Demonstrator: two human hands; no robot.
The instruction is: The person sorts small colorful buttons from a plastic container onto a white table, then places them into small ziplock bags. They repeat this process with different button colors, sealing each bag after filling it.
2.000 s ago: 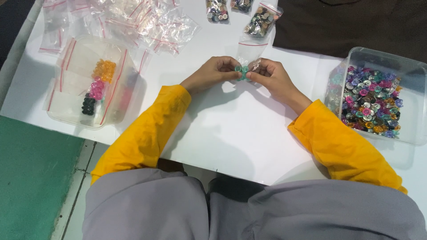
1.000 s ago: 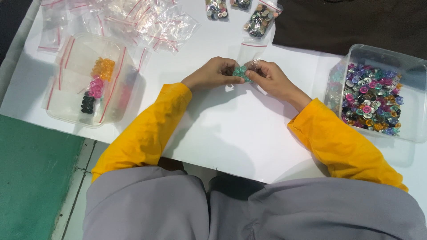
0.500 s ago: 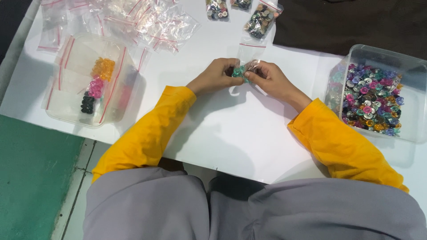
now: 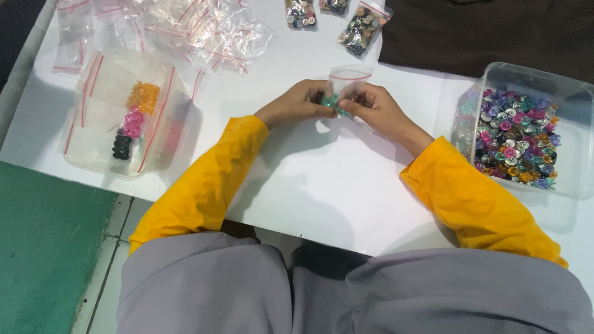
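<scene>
My left hand (image 4: 296, 104) and my right hand (image 4: 377, 111) meet above the white table (image 4: 322, 185), both pinching a small clear zip bag (image 4: 346, 80) with a red seal strip. A cluster of green beads (image 4: 333, 101) sits between my fingertips at the bag's lower part. The bag's upper edge stands up behind my fingers. Both arms wear yellow sleeves.
A clear tub (image 4: 526, 130) of mixed coloured beads stands at the right. A clear tub (image 4: 120, 117) at the left holds orange, pink and black bead bags. Loose empty zip bags (image 4: 185, 28) lie at the back left, filled bead bags (image 4: 362, 28) at the back centre. Dark cloth (image 4: 495, 31) covers the back right.
My hands have stayed together at the same spot with small finger movements; the bag now stands more upright between them.
</scene>
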